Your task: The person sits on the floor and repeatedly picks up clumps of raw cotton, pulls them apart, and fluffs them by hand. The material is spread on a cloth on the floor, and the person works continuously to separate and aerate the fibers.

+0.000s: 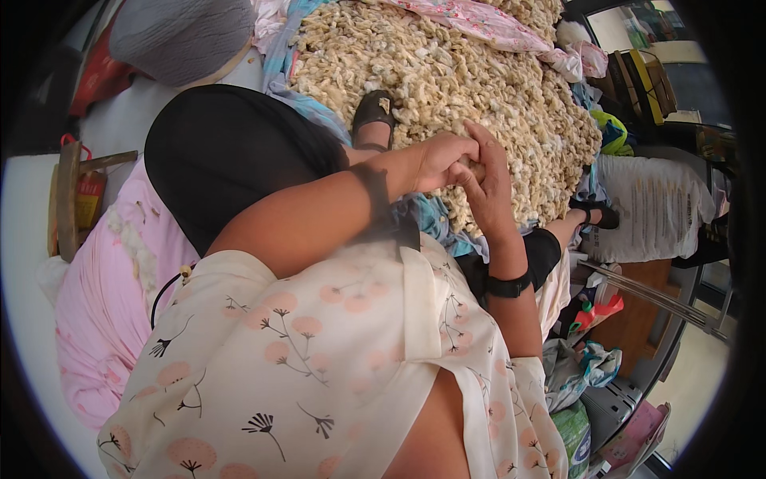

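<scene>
My left hand and my right hand meet in front of me, fingers curled towards each other and touching. A small tan patch shows between them; whether it is a held tuft or the pile behind cannot be told. Below and beyond the hands spreads a thick pile of cream and tan fibre tufts, resembling raw cotton or wool. It lies on blue checked cloth. A black wristband is on my right wrist. A pink floral cloth lies across the pile's far part.
My black shoe is on the pile's near edge, the other beside a stuffed white sack. A pink cloth bundle and wooden stool are at left, a grey quilted cushion at upper left, plastic bags at lower right.
</scene>
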A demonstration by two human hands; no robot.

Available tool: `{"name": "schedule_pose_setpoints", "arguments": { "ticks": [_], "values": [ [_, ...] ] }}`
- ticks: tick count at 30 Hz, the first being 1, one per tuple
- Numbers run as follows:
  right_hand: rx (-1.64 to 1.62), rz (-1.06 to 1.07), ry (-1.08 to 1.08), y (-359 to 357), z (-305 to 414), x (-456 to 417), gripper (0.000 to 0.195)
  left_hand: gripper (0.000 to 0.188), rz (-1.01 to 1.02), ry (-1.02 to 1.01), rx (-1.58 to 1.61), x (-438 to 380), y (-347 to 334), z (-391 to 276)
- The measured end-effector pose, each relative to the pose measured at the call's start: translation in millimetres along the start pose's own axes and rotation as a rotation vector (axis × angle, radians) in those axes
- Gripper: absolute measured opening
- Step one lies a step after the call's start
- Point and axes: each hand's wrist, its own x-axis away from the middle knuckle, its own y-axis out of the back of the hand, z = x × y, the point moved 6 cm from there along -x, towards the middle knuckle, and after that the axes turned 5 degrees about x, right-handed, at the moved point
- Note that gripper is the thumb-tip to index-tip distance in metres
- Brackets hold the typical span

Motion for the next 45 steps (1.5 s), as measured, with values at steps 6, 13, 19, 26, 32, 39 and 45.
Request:
{"name": "schedule_pose_setpoints", "arguments": {
  "ticks": [6,13,19,26,32,39,45],
  "values": [
    [0.116,-0.036,0.02,0,-16,7,0.038,0.012,-0.111,0.042,0.062,-1,-3,11],
    [-0.41,-0.189,-0.551,-9,-83,26,0.028,0.039,-0.037,0.118,-0.058,2,-4,20],
    [-0.501,-0.302,-0.614,-10,-107,24,0.029,0.054,-0.197,0.071,-0.082,-2,4,38],
    [-0.44,-0.233,-0.495,-21,-71,-13,0.042,0.043,-0.376,-0.289,0.026,-16,34,14],
    [0.113,-0.144,-0.075,-21,-34,-20,0.042,0.023,-0.602,-0.391,-0.059,-11,53,9],
    [-0.926,-0.057,-0.728,-33,-81,1,0.032,0.011,-0.567,-0.359,-0.022,-11,48,8],
    [-1.068,0.298,-1.066,-27,-84,-29,0.019,0.009,-0.53,-0.348,-0.065,-28,69,18]
  ]
}}
